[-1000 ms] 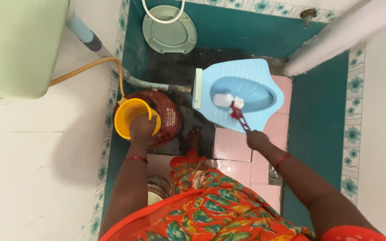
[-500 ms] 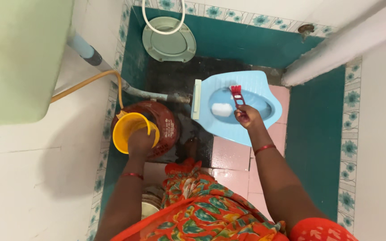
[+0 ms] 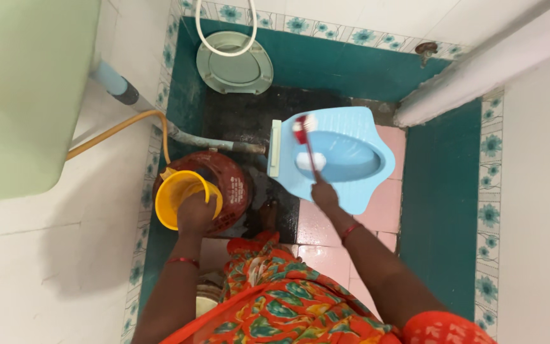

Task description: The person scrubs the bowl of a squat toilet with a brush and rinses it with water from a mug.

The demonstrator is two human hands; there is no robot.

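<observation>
Scrubbing is the step in hand: the blue squat toilet pan (image 3: 351, 159), set in the wet floor, gets brushed at its near-left rim. The right hand (image 3: 324, 192) grips a red brush (image 3: 305, 140), bristles up front. The left hand (image 3: 195, 213) clasps a yellow mug (image 3: 176, 194) over the red bucket (image 3: 230, 181); rinsing likely follows.

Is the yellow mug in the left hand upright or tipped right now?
Tipped. The yellow mug shows its open mouth tilted toward the camera, held by the left hand over the red bucket. Its contents cannot be told.
</observation>
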